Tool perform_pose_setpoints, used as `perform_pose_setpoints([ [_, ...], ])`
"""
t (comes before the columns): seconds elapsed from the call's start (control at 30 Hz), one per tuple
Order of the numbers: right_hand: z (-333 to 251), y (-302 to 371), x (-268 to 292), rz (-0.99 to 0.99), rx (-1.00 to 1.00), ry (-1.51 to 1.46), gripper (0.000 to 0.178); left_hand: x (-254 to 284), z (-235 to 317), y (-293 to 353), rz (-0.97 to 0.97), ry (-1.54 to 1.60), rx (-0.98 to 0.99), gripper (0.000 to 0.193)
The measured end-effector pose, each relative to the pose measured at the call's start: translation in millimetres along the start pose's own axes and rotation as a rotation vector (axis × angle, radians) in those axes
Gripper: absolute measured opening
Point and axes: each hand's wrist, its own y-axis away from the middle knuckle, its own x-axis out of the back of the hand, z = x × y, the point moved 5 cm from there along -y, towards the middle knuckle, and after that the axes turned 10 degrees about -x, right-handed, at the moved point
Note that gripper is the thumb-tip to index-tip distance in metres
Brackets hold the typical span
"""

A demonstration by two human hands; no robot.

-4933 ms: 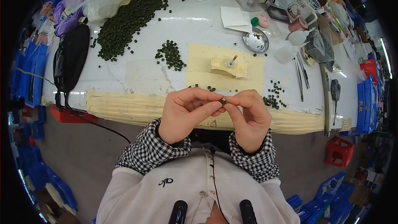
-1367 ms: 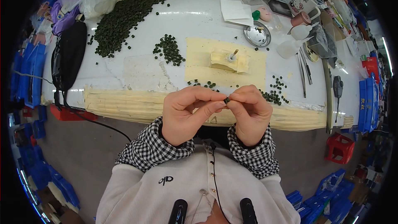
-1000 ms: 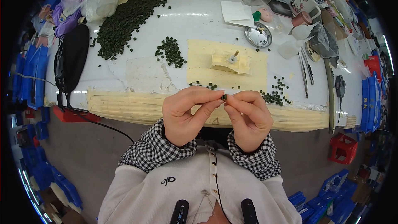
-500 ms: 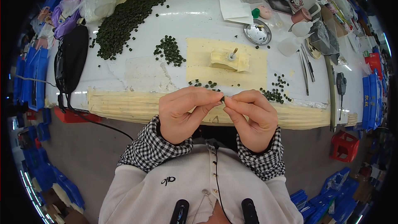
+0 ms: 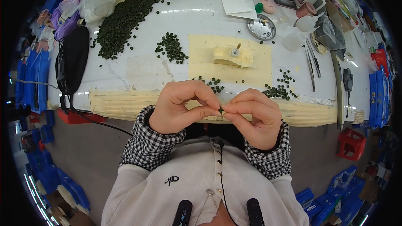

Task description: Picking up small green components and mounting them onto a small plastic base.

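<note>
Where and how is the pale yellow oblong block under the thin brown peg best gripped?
Pinch the yellow block across its long sides, probably from above its left end: the body is narrow, and the peg stands further right.

Shows white desk (image 5: 197, 21) with yellowish front edge (image 5: 121, 104) above grey floor (image 5: 98, 159); includes red stool (image 5: 351, 145), blue bins (image 5: 378, 96), strip lights (image 5: 35, 194).

Person's cloth-sleeved, black-and-white checked left forearm (image 5: 147, 144) and matching right forearm (image 5: 272, 157) angle up and inward. Bare left hand (image 5: 180, 105), bare right hand (image 5: 256, 117): tips meeting, 1 thumb-and-forefinger pinch on each, remaining fingers loosely bent.
</note>
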Motion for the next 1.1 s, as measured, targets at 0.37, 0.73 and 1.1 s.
perform_pose_setpoints([
  [0.37, -1.2, -0.5, -2.1, -0.004, 0.017, 0.001, 0.023, 0.1, 0.4, 2.6, 0.013, 0.0, 0.017, 0.01],
  [0.73, -0.8, -0.4, -2.0, -0.009, 0.023, 0.011, 0.024, 0.8, -0.5, 3.1, 0.006, -0.016, 0.007, 0.01],
  [1.1, -1.3, 0.6, -5.4, 0.085, 0.041, -0.001, 0.029, 1.5, 7.1, -2.5, 0.197, -0.117, -0.068, 0.014],
])
